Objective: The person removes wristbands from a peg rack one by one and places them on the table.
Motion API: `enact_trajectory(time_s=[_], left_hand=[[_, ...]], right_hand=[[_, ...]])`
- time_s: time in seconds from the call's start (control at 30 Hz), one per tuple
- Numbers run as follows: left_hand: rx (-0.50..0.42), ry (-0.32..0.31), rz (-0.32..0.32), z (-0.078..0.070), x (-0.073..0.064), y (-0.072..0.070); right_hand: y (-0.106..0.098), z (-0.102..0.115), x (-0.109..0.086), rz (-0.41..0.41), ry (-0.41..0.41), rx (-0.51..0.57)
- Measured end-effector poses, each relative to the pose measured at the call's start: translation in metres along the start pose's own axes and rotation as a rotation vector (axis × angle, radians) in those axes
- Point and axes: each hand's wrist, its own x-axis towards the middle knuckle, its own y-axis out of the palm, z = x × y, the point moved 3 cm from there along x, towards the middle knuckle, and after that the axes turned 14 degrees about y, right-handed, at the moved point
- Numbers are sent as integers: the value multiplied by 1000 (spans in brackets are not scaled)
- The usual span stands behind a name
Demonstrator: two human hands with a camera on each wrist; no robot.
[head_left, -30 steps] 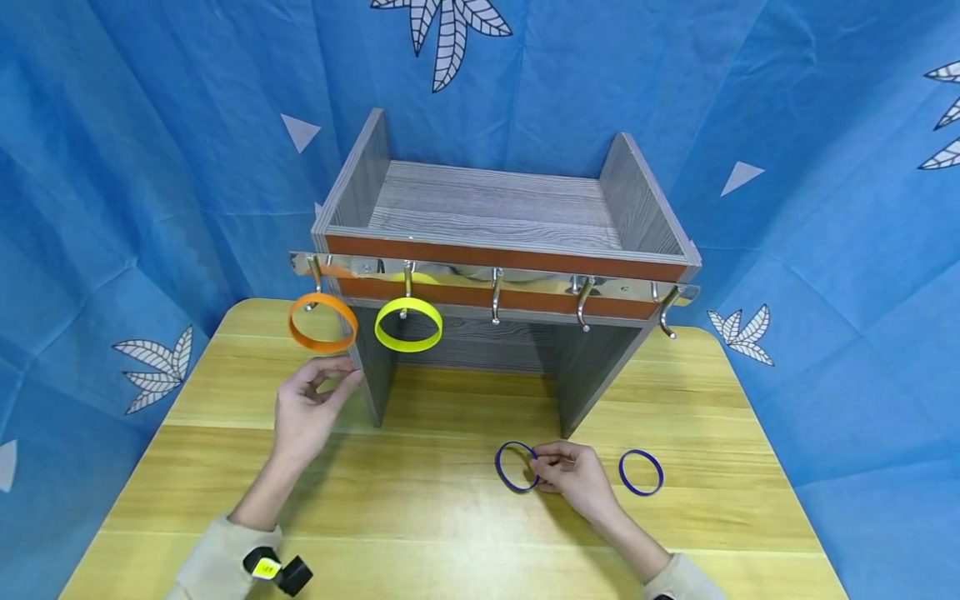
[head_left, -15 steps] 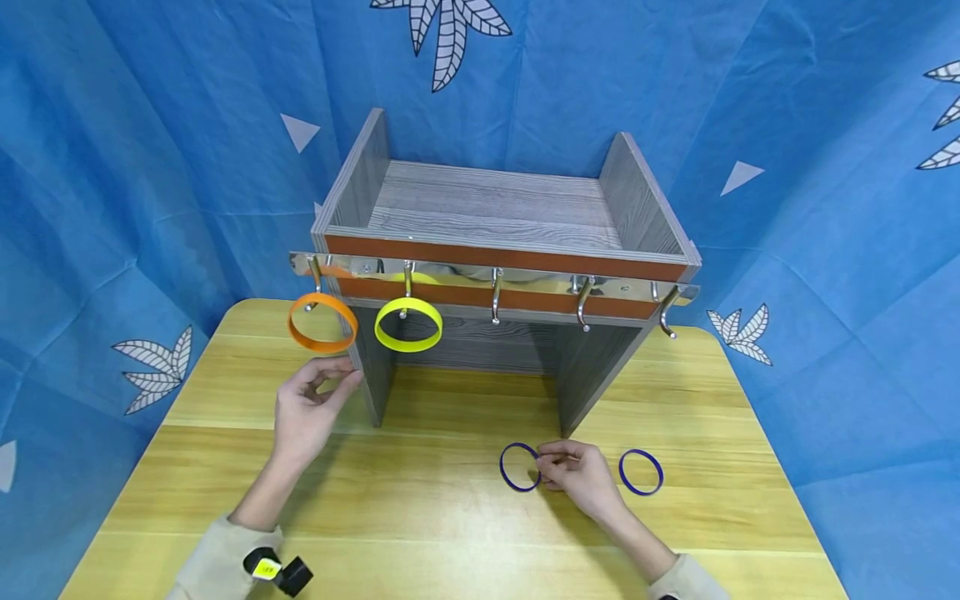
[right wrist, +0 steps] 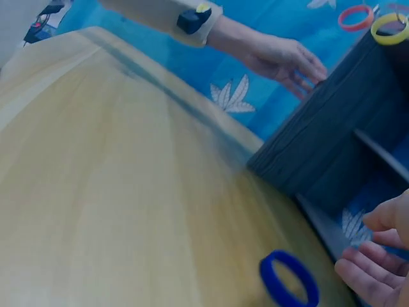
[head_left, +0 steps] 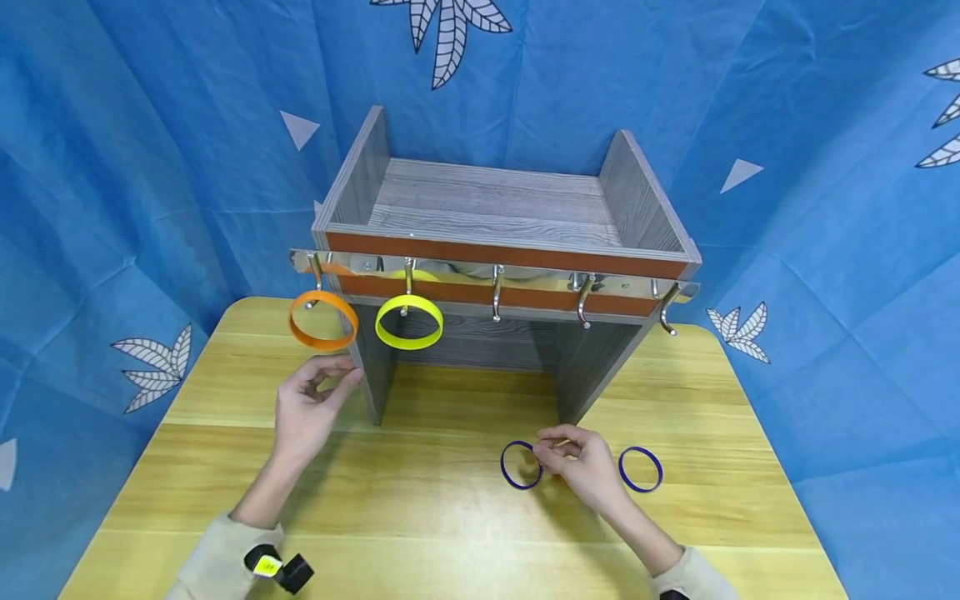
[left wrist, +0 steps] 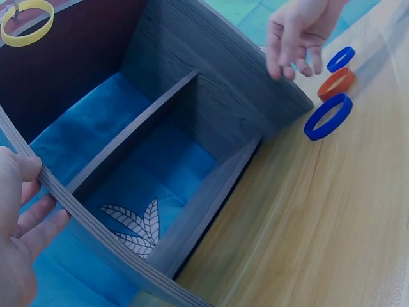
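My left hand [head_left: 307, 408] grips the front edge of the grey shelf's left side panel [left wrist: 96, 227], thumb on one face and fingers on the other. Just off a blue wristband [head_left: 503, 472] lying on the table, my right hand [head_left: 581, 462] holds nothing, its fingers loosely bent. A second blue wristband [head_left: 622, 472] lies to the right of that hand. Between the two blue bands, the left wrist view shows an orange wristband [left wrist: 348, 80], which the right hand hides in the head view. Another orange wristband [head_left: 322, 344] and a yellow wristband [head_left: 409, 343] hang on the two leftmost hooks.
A metal hook rail [head_left: 540, 277] runs across the shelf's front; its middle hook [head_left: 497, 296] and the two to the right hold no bands. The shelf stands on a wooden table [head_left: 450, 533] with a blue curtain [head_left: 570, 75] behind.
A second ago my right hand pinched the blue wristband; it nudged the band slightly right, then let go and lifted a little away. My left hand stays on the panel.
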Motion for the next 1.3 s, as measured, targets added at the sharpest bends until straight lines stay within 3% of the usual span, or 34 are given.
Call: enact_trajectory(time_s=[0.77, 1.3], left_hand=[[-24, 6, -3, -1, 0, 1], [-9, -3, -4, -1, 0, 0]], right_hand=[[18, 82, -13, 29, -353, 268], [36, 128, -13, 36, -506, 352]])
